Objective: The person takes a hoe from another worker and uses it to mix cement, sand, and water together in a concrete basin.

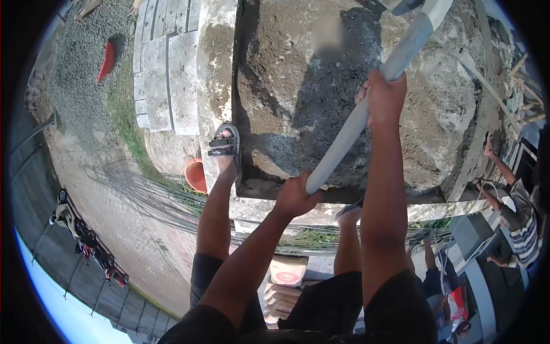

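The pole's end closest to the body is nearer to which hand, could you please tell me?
Left: the left hand grips the pole at that end, while the right hand grips it farther along.

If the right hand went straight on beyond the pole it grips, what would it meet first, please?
Past the pole, the right hand would likely meet the earthy heap first, though depth is unclear.

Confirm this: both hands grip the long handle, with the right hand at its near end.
Wrong hand: the head view shows the left hand at the near end of the long handle; the right hand grips farther along.
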A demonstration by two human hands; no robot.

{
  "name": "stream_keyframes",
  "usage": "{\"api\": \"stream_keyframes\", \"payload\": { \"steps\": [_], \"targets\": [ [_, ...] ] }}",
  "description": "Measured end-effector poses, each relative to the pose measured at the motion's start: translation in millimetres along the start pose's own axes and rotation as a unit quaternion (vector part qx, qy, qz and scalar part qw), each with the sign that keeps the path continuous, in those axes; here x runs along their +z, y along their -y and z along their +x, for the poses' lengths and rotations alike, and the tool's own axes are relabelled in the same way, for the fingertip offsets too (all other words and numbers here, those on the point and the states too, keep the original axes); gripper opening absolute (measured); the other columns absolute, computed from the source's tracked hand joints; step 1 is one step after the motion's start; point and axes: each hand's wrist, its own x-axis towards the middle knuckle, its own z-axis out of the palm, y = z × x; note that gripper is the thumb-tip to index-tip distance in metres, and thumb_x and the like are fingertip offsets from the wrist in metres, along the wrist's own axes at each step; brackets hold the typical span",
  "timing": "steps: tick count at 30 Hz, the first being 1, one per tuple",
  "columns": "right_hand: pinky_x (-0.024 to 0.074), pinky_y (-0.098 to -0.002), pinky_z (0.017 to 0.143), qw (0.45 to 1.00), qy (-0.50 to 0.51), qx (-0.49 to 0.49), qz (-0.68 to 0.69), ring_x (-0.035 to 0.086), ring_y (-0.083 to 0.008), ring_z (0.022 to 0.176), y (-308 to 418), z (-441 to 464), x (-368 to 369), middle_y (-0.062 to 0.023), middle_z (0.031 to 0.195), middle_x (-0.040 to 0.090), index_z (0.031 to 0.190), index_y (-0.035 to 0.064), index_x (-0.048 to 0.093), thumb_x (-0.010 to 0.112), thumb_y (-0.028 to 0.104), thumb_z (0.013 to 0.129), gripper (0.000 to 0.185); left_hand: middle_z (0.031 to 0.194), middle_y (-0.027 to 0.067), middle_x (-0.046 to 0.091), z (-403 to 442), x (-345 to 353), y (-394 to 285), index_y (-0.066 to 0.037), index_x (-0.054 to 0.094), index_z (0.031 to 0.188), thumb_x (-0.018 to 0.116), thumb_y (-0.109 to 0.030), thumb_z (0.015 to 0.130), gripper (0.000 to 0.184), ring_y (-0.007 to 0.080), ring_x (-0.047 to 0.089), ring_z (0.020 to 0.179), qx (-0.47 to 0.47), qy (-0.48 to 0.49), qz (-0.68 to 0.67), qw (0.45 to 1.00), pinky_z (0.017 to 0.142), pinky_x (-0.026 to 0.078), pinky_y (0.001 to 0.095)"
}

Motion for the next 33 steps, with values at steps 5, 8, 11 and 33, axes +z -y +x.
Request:
{"api": "stream_keyframes", "payload": {
  "steps": [5,8,11,33],
  "targets": [
    [0.0455,-0.0394,0.041,0.941,0.087,0.273,-0.179,0.053,-0.0208,0.045,-251,-73,29,-0.0079,0.067,0.05,0.108,-0.0018,0.043,0.061,0.006,0.084,0.031,0.091,0.0265,0.067,-113,36,68,0.003,0.058,0.106,0.068,-0.021,0.077,0.039,0.0397,0.068,0.088,-0.289,0.03,-0.036,0.956,0.077,0.052,0.046],
    [0.046,-0.0401,0.041,0.894,0.164,0.384,-0.161,0.053,-0.0221,0.045,-331,-132,8,-0.0083,0.067,0.05,0.102,0.002,0.042,0.062,0.006,0.082,0.029,0.093,0.0272,0.067,-174,71,64,0.005,0.057,0.107,0.068,-0.021,0.077,0.041,0.0418,0.067,0.091,-0.379,0.002,-0.025,0.925,0.079,0.052,0.0459],
    [0.0457,-0.0399,0.04,0.893,0.154,0.405,-0.121,0.053,-0.0216,0.046,-303,-156,4,-0.0078,0.066,0.05,0.097,0.0027,0.041,0.062,0.005,0.08,0.027,0.094,0.0282,0.067,-187,38,15,0.007,0.056,0.108,0.068,-0.022,0.077,0.044,0.0414,0.067,0.094,-0.373,0.018,-0.03,0.927,0.081,0.052,0.0461],
    [0.0469,-0.0357,0.046,0.985,-0.022,0.16,0.065,0.052,-0.0203,0.046,-124,-216,-174,-0.0085,0.066,0.052,0.092,0.0029,0.045,0.057,-0.005,0.075,0.023,0.09,0.0155,0.069,-208,165,85,-0.008,0.066,0.097,0.066,-0.017,0.079,0.02,0.0381,0.066,0.095,-0.254,0.058,0.18,0.948,0.081,0.053,0.0508]
  ]
}}
